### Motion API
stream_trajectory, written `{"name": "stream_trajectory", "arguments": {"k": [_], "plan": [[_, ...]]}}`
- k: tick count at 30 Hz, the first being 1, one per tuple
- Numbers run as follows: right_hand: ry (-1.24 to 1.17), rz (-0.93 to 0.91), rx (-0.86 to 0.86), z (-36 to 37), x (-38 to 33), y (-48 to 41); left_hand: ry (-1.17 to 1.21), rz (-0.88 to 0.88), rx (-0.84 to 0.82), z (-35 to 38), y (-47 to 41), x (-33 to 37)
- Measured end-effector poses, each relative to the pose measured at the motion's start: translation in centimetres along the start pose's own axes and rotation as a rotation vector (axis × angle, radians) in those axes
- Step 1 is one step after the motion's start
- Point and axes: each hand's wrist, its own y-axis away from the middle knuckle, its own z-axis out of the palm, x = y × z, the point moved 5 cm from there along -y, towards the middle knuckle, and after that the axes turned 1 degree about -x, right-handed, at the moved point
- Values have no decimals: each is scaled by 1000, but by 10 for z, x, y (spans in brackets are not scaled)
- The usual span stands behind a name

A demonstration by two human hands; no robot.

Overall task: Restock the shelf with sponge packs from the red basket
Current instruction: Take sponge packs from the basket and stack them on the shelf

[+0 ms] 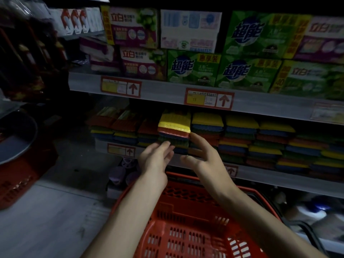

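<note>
Two hands reach up at centre frame, both spread with fingers loosely straight. The left hand (155, 158) has its fingertips at the lower front of a sponge pack (174, 126), and the right hand (203, 157) is at its lower right corner. Topped in yellow, the pack juts forward from the stacked packs (240, 131) on the shelf (264, 175). At bottom centre sits the red basket (186, 216).
</note>
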Motion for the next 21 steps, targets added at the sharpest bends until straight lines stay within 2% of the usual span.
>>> {"name": "stream_trajectory", "arguments": {"k": [6,12,18,21], "plan": [[34,48,66,-14,8,4,26,21,54,5,-7,-3],[13,208,131,-32,24,3,42,19,80,11,-14,-3],[-387,433,227,-43,37,-2,28,20,91,17,-14,0],[-616,484,281,-44,45,-6,10,21,89,19,-15,2]]}}
